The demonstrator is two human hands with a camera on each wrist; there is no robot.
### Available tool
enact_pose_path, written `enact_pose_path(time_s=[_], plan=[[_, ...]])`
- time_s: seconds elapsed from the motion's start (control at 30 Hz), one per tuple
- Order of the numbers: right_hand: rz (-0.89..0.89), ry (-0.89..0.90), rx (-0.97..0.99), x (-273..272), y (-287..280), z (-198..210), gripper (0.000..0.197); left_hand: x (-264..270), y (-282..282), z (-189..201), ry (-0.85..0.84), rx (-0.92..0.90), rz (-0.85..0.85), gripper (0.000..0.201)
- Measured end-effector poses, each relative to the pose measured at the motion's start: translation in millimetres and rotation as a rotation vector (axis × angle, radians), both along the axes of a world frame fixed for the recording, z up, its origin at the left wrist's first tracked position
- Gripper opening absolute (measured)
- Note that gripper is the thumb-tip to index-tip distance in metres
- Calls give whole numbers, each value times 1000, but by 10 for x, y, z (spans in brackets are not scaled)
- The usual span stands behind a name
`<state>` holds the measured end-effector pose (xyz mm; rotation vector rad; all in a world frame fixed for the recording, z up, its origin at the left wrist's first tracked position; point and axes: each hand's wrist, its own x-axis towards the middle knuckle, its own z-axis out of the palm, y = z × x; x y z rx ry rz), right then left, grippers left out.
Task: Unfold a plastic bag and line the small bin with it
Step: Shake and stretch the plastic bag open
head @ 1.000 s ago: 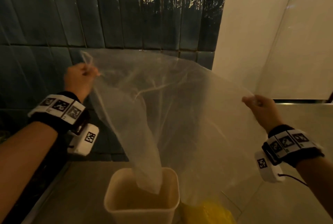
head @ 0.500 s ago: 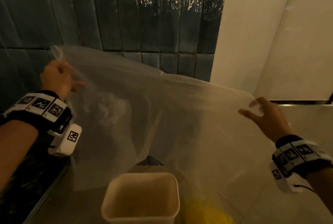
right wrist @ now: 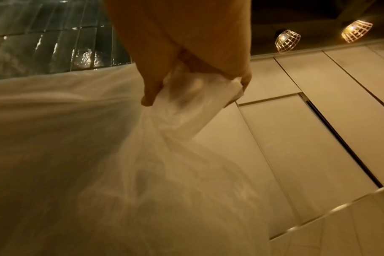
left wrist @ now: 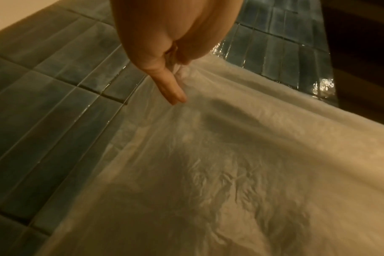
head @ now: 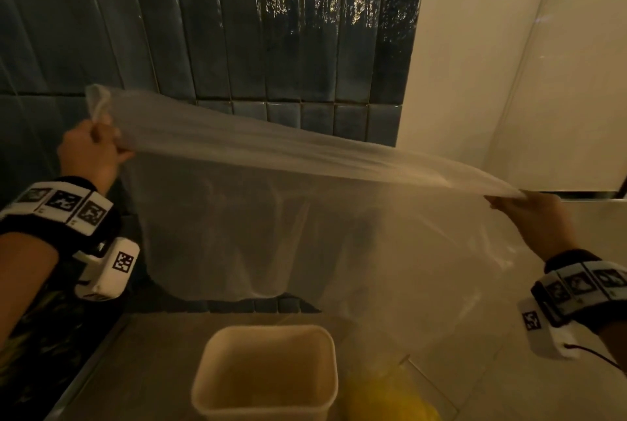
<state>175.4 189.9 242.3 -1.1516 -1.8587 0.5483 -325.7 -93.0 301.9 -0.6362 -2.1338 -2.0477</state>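
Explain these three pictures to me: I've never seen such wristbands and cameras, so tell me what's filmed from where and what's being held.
There is no machine here: a person wears one camera on the head and one on each wrist. The head view shows the left hand and right hand stretching a thin clear plastic bag above a small cream bin on the floor. Something yellow lies beside the bin. Each wrist view looks along a hand, whose fingers pinch the bag's edge. The bag is not in the bin yet.
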Motion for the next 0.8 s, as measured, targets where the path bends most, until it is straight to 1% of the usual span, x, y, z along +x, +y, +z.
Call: enact_pose_path(time_s=[0.07, 0.13, 0.17, 0.2, 0.23, 0.27, 0.3, 0.4, 0.47, 0.5, 0.53, 0.57, 0.6, 0.63, 0.67, 0.7, 0.73, 0.77, 0.8], plan=[[40, 25, -45, -44, -12, 37, 19, 75, 48, 2, -75, 84, -99, 39], [108, 53, -105, -92, -37, 84, 17, 127, 83, 15, -164, 170, -255, 37], [147, 94, -143, -112, -58, 106, 17, 146, 104, 25, -178, 183, -320, 31], [183, 148, -197, -119, -68, 123, 18, 178, 118, 36, -168, 181, -377, 22], [220, 209, -260, -128, -85, 146, 21, 202, 137, 45, -140, 155, -409, 17], [258, 269, -326, -138, -99, 168, 28, 220, 158, 55, -89, 115, -416, 19], [307, 337, -396, -151, -111, 195, 33, 214, 181, 60, -32, 67, -396, 27], [484, 548, -592, -250, -186, 287, 40, 202, 230, 83, 100, -48, -341, 64], [583, 608, -644, -357, -260, 332, 52, 219, 294, 47, 202, -157, -302, 89], [627, 624, -647, -422, -308, 354, 56, 285, 333, 17, 278, -266, -244, 97], [664, 653, -649, -484, -358, 376, 56, 380, 372, -27, 356, -360, -176, 101], [689, 690, -649, -550, -409, 405, 53, 549, 394, -66, 417, -406, -129, 100], [696, 728, -651, -615, -448, 434, 48, 749, 406, -113, 466, -404, -120, 96], [697, 757, -655, -673, -482, 467, 45, 959, 419, -171, 517, -371, -147, 93], [695, 773, -665, -738, -521, 499, 47, 1162, 429, -246, 578, -339, -210, 91], [686, 782, -679, -808, -552, 528, 56, 1349, 432, -334, 617, -332, -322, 88], [680, 779, -691, -878, -590, 560, 62, 1556, 427, -425, 616, -345, -469, 85], [678, 767, -692, -949, -630, 588, 64, 1722, 421, -517, 563, -355, -624, 85], [683, 750, -683, -1019, -671, 613, 62, 1914, 417, -594, 475, -364, -758, 87]])
